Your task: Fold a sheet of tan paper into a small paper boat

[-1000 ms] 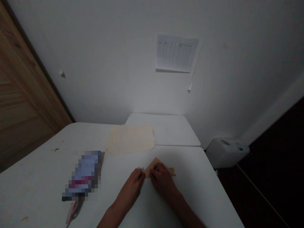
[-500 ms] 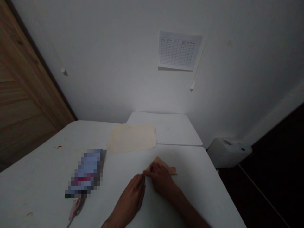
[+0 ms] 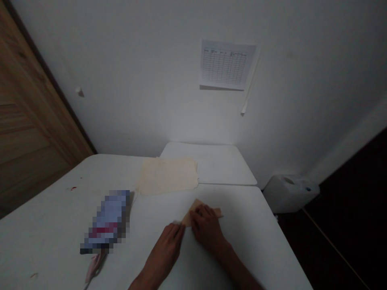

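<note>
The tan, flat, folded piece of paper-like material (image 3: 187,220) lies on the white, smooth-topped table (image 3: 244,249), near the edge closest to the person and between the two hands. One pointed corner projects away from the person; a narrow flap extends to the right, past the right hand.

Left hand (image 3: 168,245): palm down, fingers together and slightly bent, fingertips at the left corner of the folded piece. Whether the thumb and fingers pinch that corner cannot be told.

Right hand (image 3: 207,228): positioned over the folded piece, covering its middle. The fingers are curled, with little opening, and touch the material. Whether they grip it or only press on it cannot be told.

Beyond the hands, cream-coloured, rectangular thin sheets (image 3: 167,176) lie stacked with edges slightly offset. They overlap the near left part of a white, round-cornered panel (image 3: 217,163) set against the wall.

To the left of the left hand, and well apart from it, lies a blue-and-magenta, pixelated oblong object (image 3: 107,215) with a pale pink strap (image 3: 94,266) at its near end.
</note>
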Motion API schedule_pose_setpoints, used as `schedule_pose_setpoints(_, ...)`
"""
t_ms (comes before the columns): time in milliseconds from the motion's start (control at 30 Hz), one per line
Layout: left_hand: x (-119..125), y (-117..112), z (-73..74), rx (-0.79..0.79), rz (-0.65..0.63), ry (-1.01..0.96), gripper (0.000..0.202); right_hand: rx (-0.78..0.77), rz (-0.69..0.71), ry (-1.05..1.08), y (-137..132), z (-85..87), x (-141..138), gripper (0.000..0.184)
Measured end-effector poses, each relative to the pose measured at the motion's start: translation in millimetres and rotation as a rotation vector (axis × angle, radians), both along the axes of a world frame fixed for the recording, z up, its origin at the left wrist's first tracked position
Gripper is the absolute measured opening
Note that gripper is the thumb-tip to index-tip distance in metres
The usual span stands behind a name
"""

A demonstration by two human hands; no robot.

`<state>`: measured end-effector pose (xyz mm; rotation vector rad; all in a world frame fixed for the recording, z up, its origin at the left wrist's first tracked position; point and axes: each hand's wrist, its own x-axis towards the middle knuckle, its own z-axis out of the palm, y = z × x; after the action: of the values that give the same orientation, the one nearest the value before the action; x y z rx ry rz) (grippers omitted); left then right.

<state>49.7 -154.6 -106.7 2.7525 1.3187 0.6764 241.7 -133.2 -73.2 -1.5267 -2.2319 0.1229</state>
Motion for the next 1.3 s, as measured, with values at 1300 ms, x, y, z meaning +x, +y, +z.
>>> schedule_pose_setpoints(1300,82.0,74.1,39.2,-0.162,-0.13,0.124,0.017,-0.185,-0.097,0.628,38.2,0.3,88.7,0.036)
